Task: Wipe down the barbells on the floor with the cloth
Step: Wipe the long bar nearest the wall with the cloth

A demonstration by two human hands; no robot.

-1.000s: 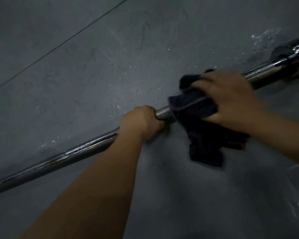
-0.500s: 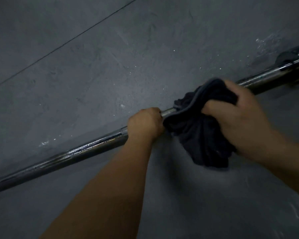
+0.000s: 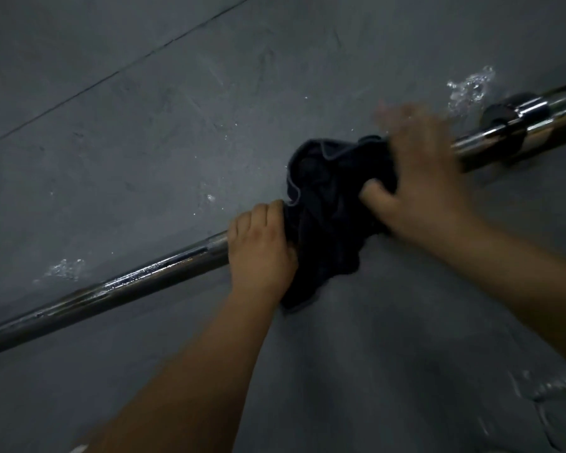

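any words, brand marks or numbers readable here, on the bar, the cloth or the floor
None can be read.
Long chrome steel barbell: only glare and water droplets, no marking visible.
Crumpled dark cloth: no tag or print visible.
Grey floor: only scuffs and wet spots.

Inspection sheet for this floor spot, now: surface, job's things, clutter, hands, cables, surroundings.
Surface: dark grey floor, with wet splashes beside the bar.
Job's things: one chrome barbell lies diagonally, with droplets on its shaft; dark cloth is bunched over it between the hands.
Clutter: nothing seen.
Hands: left hand grips the shaft right beside the cloth; right hand grips the cloth on the bar and is blurred.
Cables: nothing seen.
Surroundings: a thin seam line crosses the floor.
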